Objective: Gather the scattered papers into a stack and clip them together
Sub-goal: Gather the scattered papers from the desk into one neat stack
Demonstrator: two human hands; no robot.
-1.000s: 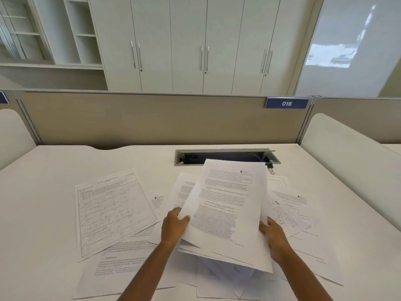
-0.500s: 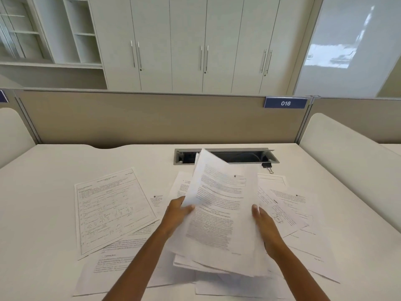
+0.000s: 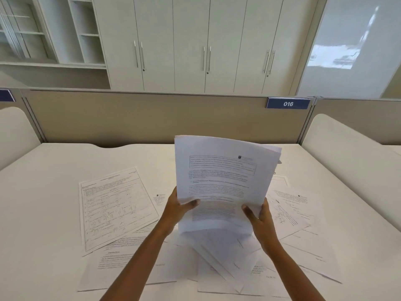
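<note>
Item: white desk (image 3: 54, 192), matt surface with a wavy cut along its far edge, enclosed by a beige partition (image 3: 152, 118) at 12 o'clock and rounded white side panels at 9 and 3 o'clock. Behind the partition stood a wall of pale cabinets (image 3: 173, 44) with slim vertical handles, open shelving (image 3: 84, 29) at 10 o'clock, and a glossy white panel (image 3: 351, 46) at 2 o'clock. Legible writing: a blue label (image 3: 288, 103) on the partition's top edge at 1 o'clock reading "016"; a second blue tag at the far left edge showed no readable text. Body text on every sheet was too fine to read. Held item: a stack of papers (image 3: 221, 181), raised nearly upright above the desk's centre, upper edge curling away from me, its lower sheets fanned out unevenly toward the desk. My left hand (image 3: 178, 210) was closed on the stack's lower left edge, thumb across the front; my right hand (image 3: 259, 216) pinched the lower right edge likewise. Loose sheets (image 3: 115, 207) lay flat and overlapping on the desk from 9 o'clock round to 3 o'clock.
</note>
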